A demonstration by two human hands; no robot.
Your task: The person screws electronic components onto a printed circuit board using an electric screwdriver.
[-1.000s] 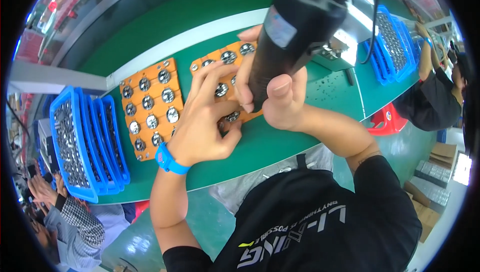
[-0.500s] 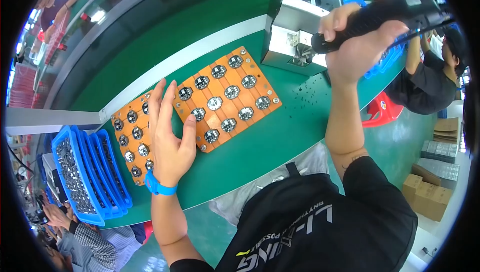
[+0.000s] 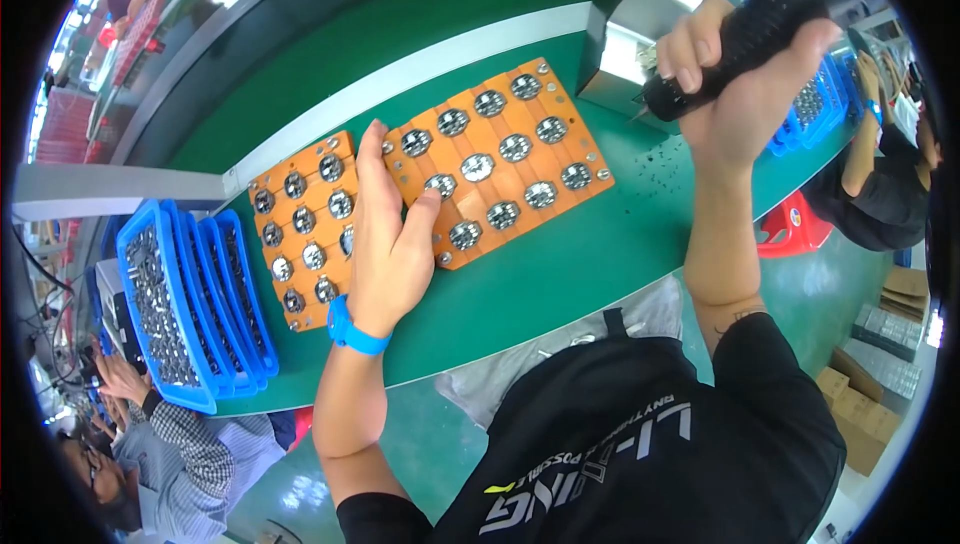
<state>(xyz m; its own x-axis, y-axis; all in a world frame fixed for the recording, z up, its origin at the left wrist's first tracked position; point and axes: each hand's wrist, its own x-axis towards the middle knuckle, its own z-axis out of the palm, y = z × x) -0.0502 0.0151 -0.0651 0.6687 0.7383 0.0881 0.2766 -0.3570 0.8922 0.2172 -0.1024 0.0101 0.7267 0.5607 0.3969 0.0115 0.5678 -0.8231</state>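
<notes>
My right hand is wrapped around a black electric screwdriver, its thin bit pointing down and left by the front of a silver box-shaped machine. My left hand has its fingers stretched out and lies along the left edge of the right orange fixture plate. Its thumb lies over that plate's edge, beside a round part. Several round silver-and-black parts sit in rows in this plate. A second orange plate with similar parts lies left of my hand, which hides some of it.
Blue bins filled with small metal parts stand at the left end of the green table. Small dark screws lie scattered near the machine. A red stool and co-workers are beyond the table's ends. A white rail runs along the back.
The view has shifted, so the table's things appear farther right. The screwdriver has come away from the machine's front, toward the plate. The left hand's fingers have drawn closer together.
</notes>
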